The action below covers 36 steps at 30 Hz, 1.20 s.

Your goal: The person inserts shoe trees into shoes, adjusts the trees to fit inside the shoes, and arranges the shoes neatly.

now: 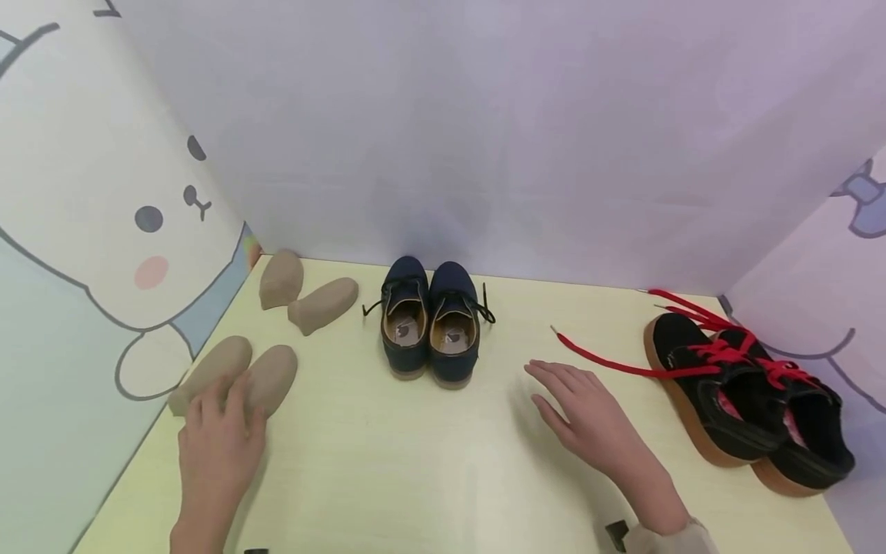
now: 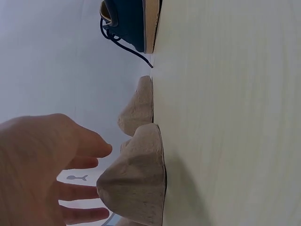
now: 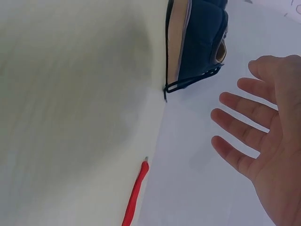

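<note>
Two beige shoe inserts, a left one [image 1: 216, 369] and a right one [image 1: 274, 375], lie side by side at the table's left edge. My left hand [image 1: 220, 442] is over their near ends, fingers spread and slightly bent. In the left wrist view its fingertips come right up to a molded insert [image 2: 136, 181], with the thumb apart from it. My right hand [image 1: 587, 419] hovers over the table with relaxed fingers and nothing in it. Nearest to it are a pair of navy lace-up shoes [image 1: 453, 365] and a red lace tip [image 3: 136, 193].
Two more beige inserts [image 1: 321, 304] lie at the back left. Black sneakers [image 1: 699, 408] with red laces rest along the right edge, one lace [image 1: 609, 363] trailing toward the middle. A pale curtain [image 1: 443, 138] hangs behind the table [image 1: 388, 485], with printed panels at both sides.
</note>
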Tool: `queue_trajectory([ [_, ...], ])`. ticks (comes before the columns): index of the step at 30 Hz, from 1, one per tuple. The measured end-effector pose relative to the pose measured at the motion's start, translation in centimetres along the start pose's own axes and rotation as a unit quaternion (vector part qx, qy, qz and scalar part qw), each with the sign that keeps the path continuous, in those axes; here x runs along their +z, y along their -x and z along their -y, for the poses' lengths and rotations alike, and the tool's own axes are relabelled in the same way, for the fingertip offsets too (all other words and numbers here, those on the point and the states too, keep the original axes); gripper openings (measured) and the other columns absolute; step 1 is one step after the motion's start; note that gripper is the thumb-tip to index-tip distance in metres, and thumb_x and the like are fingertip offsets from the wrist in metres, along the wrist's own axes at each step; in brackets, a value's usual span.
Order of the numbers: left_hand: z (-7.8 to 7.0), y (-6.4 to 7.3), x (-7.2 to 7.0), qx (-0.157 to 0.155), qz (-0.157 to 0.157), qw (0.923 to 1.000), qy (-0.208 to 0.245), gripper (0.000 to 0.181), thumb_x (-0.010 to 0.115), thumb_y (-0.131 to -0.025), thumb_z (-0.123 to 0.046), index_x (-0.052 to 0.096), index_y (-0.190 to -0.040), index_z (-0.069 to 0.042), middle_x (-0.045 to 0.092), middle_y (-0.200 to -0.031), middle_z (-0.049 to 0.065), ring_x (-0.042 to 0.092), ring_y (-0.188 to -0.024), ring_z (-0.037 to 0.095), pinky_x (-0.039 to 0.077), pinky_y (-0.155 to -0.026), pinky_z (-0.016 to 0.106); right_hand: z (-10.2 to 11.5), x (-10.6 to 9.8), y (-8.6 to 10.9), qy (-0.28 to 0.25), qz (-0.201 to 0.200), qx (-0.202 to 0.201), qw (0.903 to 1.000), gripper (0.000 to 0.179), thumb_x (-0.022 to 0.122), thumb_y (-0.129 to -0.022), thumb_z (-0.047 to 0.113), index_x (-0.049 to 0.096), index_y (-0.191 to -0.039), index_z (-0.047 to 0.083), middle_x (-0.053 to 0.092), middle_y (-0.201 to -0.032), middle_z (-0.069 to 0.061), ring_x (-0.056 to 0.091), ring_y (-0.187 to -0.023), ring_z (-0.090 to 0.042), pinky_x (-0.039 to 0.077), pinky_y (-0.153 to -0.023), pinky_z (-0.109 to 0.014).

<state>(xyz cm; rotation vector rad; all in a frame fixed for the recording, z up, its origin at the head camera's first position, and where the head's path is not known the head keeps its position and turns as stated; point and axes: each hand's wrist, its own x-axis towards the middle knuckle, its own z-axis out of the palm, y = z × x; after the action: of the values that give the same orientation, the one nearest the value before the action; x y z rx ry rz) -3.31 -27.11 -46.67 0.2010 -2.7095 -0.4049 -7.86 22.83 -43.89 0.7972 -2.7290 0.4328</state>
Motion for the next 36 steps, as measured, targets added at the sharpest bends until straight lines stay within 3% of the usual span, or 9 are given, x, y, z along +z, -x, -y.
queue_trajectory([
  [14, 0.7, -0.1, 0.6, -0.019, 0.062, 0.9979, -0.004, 0.045, 0.059, -0.102, -0.016, 0.053, -0.144, -0.001, 0.052, -0.141, 0.032, 0.046, -0.126, 0.058, 0.043, -0.084, 0.075, 1.3, 0.5, -4.2, -0.021, 0.015, -0.03, 0.9992, 0.049, 0.07, -0.1, 0.028, 0.059, -0.146, 0.017, 0.063, -0.147, -0.003, 0.061, -0.134, -0.028, 0.051, -0.108, -0.05],
  [27, 1.0, -0.1, 1.0, -0.02, 0.051, 0.9984, 0.01, 0.045, 0.067, -0.098, -0.013, 0.058, -0.139, 0.0, 0.055, -0.139, 0.032, 0.049, -0.125, 0.058, 0.044, -0.086, 0.074, 1.9, 1.4, -7.1, -0.007, 0.024, -0.057, 0.9981, 0.048, 0.069, -0.101, 0.026, 0.06, -0.146, 0.015, 0.063, -0.148, -0.006, 0.06, -0.135, -0.028, 0.051, -0.108, -0.051],
  [36, 0.8, 0.0, 0.5, -0.03, 0.057, 0.9975, 0.031, 0.044, 0.07, -0.098, -0.014, 0.059, -0.139, -0.003, 0.056, -0.139, 0.029, 0.048, -0.128, 0.055, 0.042, -0.097, 0.074, 2.5, 1.7, -8.7, -0.009, 0.02, -0.069, 0.9974, 0.046, 0.068, -0.101, 0.027, 0.061, -0.144, 0.013, 0.061, -0.148, -0.007, 0.058, -0.136, -0.029, 0.051, -0.109, -0.05],
])
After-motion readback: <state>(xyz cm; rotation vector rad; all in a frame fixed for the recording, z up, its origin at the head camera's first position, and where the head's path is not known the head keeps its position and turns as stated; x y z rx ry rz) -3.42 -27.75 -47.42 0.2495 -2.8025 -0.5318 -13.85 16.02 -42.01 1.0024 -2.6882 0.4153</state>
